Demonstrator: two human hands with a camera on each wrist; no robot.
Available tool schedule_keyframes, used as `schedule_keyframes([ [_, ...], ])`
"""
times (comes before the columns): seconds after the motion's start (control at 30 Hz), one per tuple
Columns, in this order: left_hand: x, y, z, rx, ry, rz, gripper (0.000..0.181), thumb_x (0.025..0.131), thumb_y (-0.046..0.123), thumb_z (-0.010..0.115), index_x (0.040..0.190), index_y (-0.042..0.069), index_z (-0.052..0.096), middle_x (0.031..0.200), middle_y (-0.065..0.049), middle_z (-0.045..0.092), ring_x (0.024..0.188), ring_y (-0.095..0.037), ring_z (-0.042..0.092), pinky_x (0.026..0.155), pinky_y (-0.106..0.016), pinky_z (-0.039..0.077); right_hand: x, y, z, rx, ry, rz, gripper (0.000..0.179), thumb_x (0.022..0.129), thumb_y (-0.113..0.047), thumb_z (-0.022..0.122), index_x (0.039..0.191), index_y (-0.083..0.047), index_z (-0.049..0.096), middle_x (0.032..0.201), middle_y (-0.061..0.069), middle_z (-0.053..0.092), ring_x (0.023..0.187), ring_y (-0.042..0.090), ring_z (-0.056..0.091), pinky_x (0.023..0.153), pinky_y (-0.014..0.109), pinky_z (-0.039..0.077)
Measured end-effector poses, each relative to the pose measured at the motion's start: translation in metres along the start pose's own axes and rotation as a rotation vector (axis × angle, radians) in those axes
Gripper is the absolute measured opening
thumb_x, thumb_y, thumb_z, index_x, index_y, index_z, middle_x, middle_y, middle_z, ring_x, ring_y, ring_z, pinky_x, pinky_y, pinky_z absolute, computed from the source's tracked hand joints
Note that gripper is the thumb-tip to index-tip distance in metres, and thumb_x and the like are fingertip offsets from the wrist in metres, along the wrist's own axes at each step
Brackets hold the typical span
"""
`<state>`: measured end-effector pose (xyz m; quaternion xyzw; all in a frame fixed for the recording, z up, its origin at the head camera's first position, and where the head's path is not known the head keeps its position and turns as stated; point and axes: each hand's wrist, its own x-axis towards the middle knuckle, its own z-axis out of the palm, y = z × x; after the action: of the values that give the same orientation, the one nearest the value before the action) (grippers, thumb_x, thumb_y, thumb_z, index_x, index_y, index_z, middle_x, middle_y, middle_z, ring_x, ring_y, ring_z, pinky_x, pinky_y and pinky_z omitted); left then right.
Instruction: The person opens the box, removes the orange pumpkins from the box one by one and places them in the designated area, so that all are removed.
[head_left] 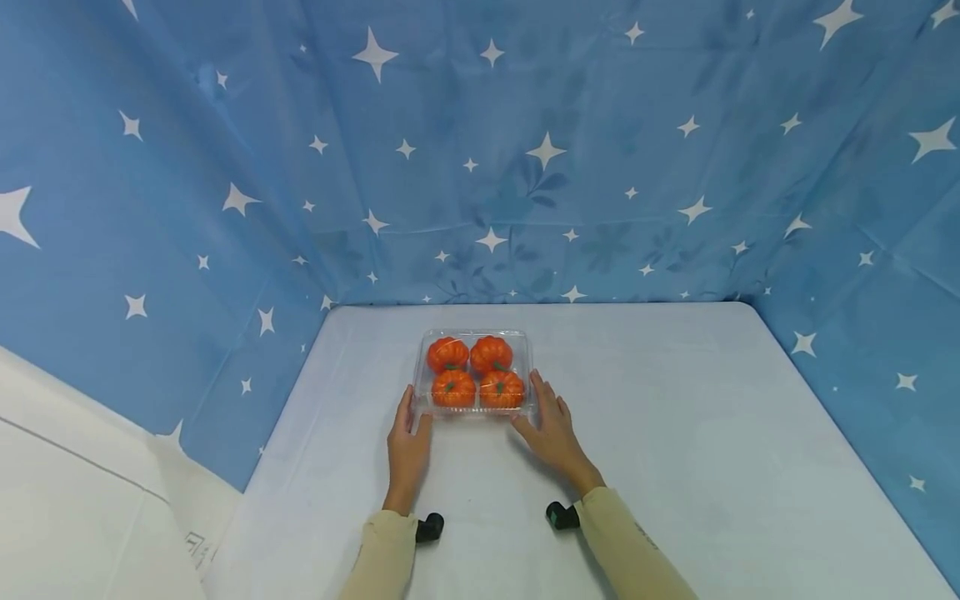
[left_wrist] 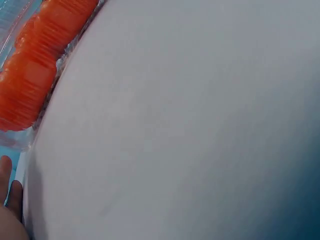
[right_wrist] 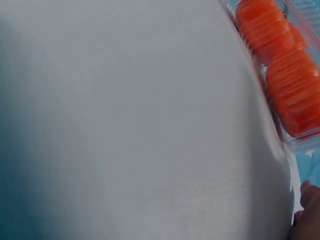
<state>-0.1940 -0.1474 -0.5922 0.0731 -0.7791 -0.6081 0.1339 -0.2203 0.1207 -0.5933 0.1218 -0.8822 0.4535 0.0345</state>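
Note:
A clear plastic clamshell box point(head_left: 521, 350) stands on the white table, with several small orange pumpkins point(head_left: 454, 388) inside in two rows. Beside its front left corner is my left hand point(head_left: 408, 450), fingers fairly straight and thumb apart. My right hand point(head_left: 553, 433) mirrors it at the front right corner, fingers extended along that side. The left wrist view shows two fingertips point(left_wrist: 5, 172) just below the box's ribbed end. In the right wrist view, a few fingers point(right_wrist: 311, 197) appear beneath the box's other corner.
The white table point(head_left: 675, 417) extends to both sides and in front of the box. Blue curtains with white stars point(head_left: 480, 167) hang behind and on both sides. A white panel point(head_left: 67, 500) stands at the lower left. Black wrist devices point(head_left: 431, 527) protrude from both sleeves.

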Motion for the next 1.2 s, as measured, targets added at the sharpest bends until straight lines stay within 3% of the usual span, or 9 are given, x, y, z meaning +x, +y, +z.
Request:
schedule_keyframes([
  [0.2,-0.006,-0.001,0.009,-0.08,0.142,-0.001,0.052,0.11,0.007,0.058,0.161,0.012,0.051,0.164,-0.005,0.048,0.152,-0.025,0.042,0.122,-0.04,0.036,0.001,-0.001,0.004,0.002,0.006,0.021,0.102,0.095,-0.044,0.076,0.171,-0.007,0.02,0.176,0.016,0.023,0.16,0.044,0.019,0.128,0.062,0.002],
  [0.43,-0.007,0.0,0.018,-0.181,0.221,-0.008,0.044,0.112,0.009,0.055,0.156,0.006,0.056,0.159,-0.013,0.053,0.149,-0.028,0.047,0.119,-0.039,0.039,0.001,-0.007,0.01,0.046,0.078,0.025,0.1,0.093,-0.041,0.077,0.168,-0.001,0.026,0.173,0.022,0.028,0.156,0.049,0.026,0.126,0.067,0.005],
  [0.57,-0.007,0.002,0.02,-0.176,0.203,0.0,0.043,0.113,0.01,0.053,0.155,0.002,0.053,0.163,-0.013,0.048,0.151,-0.029,0.044,0.121,-0.043,0.037,0.002,-0.009,0.01,0.093,0.096,0.052,0.097,0.094,-0.038,0.078,0.167,-0.001,0.027,0.173,0.022,0.028,0.156,0.048,0.026,0.126,0.067,0.005],
  [0.67,-0.004,0.003,0.02,-0.172,0.141,0.022,0.042,0.11,0.005,0.054,0.151,-0.002,0.045,0.171,-0.01,0.036,0.156,-0.03,0.035,0.125,-0.049,0.032,0.003,-0.009,0.009,0.113,0.091,0.083,0.096,0.094,-0.036,0.078,0.168,-0.003,0.026,0.174,0.02,0.025,0.158,0.045,0.026,0.127,0.064,0.003],
  [0.8,-0.002,0.008,0.02,-0.168,0.053,0.048,0.056,0.103,0.004,0.066,0.147,-0.005,0.032,0.177,-0.009,0.02,0.16,-0.034,0.023,0.128,-0.054,0.024,0.004,-0.008,0.006,0.125,0.081,0.097,0.097,0.095,-0.037,0.078,0.169,-0.004,0.024,0.175,0.019,0.023,0.159,0.043,0.024,0.128,0.061,0.002],
  [0.9,-0.001,0.012,0.02,-0.157,0.025,0.047,0.064,0.101,0.011,0.074,0.145,-0.004,0.029,0.178,-0.008,0.015,0.161,-0.036,0.019,0.129,-0.055,0.021,0.004,-0.008,0.005,0.137,0.081,0.094,0.097,0.095,-0.038,0.078,0.169,-0.004,0.025,0.175,0.018,0.024,0.158,0.042,0.026,0.128,0.061,0.002],
  [1.03,-0.001,0.013,0.021,-0.178,0.045,0.019,0.055,0.103,0.013,0.071,0.14,-0.001,0.033,0.177,-0.005,0.023,0.161,-0.031,0.023,0.129,-0.051,0.021,0.003,-0.01,0.004,0.15,0.076,0.1,0.097,0.094,-0.038,0.077,0.169,-0.003,0.026,0.175,0.017,0.024,0.158,0.04,0.028,0.128,0.061,0.002],
  [1.2,0.0,0.01,0.026,-0.203,0.148,0.002,0.038,0.104,0.006,0.064,0.134,0.0,0.041,0.169,-0.005,0.041,0.156,-0.027,0.035,0.127,-0.049,0.027,0.003,-0.013,0.004,0.167,0.07,0.11,0.098,0.093,-0.039,0.079,0.168,-0.005,0.027,0.176,0.015,0.023,0.159,0.04,0.026,0.128,0.06,0.001],
])
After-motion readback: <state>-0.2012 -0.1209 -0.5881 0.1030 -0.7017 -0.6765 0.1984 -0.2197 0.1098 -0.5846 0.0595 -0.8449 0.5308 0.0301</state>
